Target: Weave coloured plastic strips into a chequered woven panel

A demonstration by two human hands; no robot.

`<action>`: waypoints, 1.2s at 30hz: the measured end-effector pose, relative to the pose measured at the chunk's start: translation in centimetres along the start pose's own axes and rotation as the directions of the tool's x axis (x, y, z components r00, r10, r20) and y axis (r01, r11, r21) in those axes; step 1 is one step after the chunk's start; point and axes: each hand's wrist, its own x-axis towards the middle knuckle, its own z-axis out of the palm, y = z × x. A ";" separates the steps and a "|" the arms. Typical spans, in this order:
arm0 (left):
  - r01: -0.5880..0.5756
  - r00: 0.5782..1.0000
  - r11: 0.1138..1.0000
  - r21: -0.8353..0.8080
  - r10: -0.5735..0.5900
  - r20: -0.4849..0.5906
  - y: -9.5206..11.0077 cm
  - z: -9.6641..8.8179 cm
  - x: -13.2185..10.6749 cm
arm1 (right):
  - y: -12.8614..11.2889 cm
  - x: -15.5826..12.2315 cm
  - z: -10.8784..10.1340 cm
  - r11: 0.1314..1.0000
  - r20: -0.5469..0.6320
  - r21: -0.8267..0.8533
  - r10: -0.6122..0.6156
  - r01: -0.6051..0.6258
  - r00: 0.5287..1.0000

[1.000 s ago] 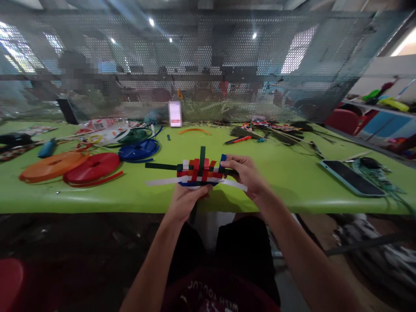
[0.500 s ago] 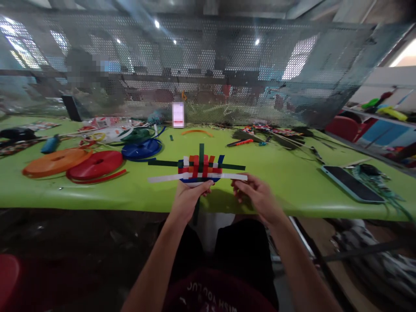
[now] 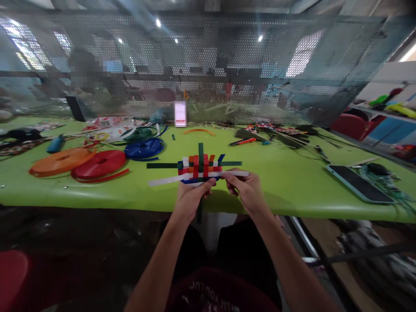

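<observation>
A small woven mat of plastic strips (image 3: 199,168), red, white, blue and dark green, is held above the near edge of the green table (image 3: 286,182). My left hand (image 3: 191,198) grips its lower edge from below, fingers closed on it. My right hand (image 3: 244,190) pinches the white strip (image 3: 238,173) that sticks out of the weave to the right. A dark green strip (image 3: 160,165) pokes out to the left and another stands up at the top.
Rolls of strip lie at the left: orange (image 3: 60,161), red (image 3: 99,164) and blue (image 3: 144,148). A phone (image 3: 360,183) lies at the right, a second phone (image 3: 180,114) stands against the mesh screen (image 3: 208,65). Tools and scraps (image 3: 260,132) litter the far side.
My right hand left the mat's upper right corner, dropped below it, then rose to pinch the white strip on the right. The left hand kept its hold.
</observation>
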 end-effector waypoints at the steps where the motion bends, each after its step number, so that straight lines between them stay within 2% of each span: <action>1: 0.004 1.000 1.000 0.002 -0.004 -0.004 0.0 0.0 0.0 | 0.1 0.0 0.2 1.000 -0.021 0.018 -0.017 0.017 1.000; 9: 0.020 0.999 1.000 0.018 -0.019 -0.026 -0.1 -0.2 -0.1 | -0.4 0.5 0.4 0.995 -0.061 0.030 -0.096 0.098 0.993; 12: 0.010 0.999 1.000 0.010 -0.009 -0.046 -0.3 -0.4 0.0 | -0.5 0.6 0.3 0.994 -0.118 0.085 -0.066 0.076 0.991; 15: -0.008 0.997 1.000 -0.008 0.007 -0.072 -0.4 -0.4 0.1 | -0.2 0.5 0.2 0.997 -0.125 0.073 -0.016 0.026 0.992; 18: -0.026 0.999 0.999 -0.019 0.025 -0.044 -0.3 -0.3 0.1 | 0.2 0.2 0.1 0.995 -0.137 0.098 0.009 0.004 0.991; 25: -0.038 0.999 0.999 -0.022 0.037 -0.037 -0.3 -0.3 -0.1 | 0.0 0.1 -0.2 0.987 -0.063 0.163 0.012 -0.002 0.998; 31: -0.026 1.000 1.000 0.006 0.026 -0.014 -0.7 -0.6 -0.2 | 0.8 0.4 0.0 0.992 -0.033 0.128 -0.003 0.007 0.999; 34: -0.041 0.999 0.999 0.020 0.041 -0.023 -0.7 -0.5 -0.2 | 1.0 0.5 -0.5 0.995 -0.033 0.100 0.001 0.002 0.999; 36: -0.054 0.998 0.998 0.034 0.055 -0.043 -0.6 -0.4 -0.2 | 0.3 0.1 -1.2 0.999 -0.105 0.028 -0.024 0.027 0.994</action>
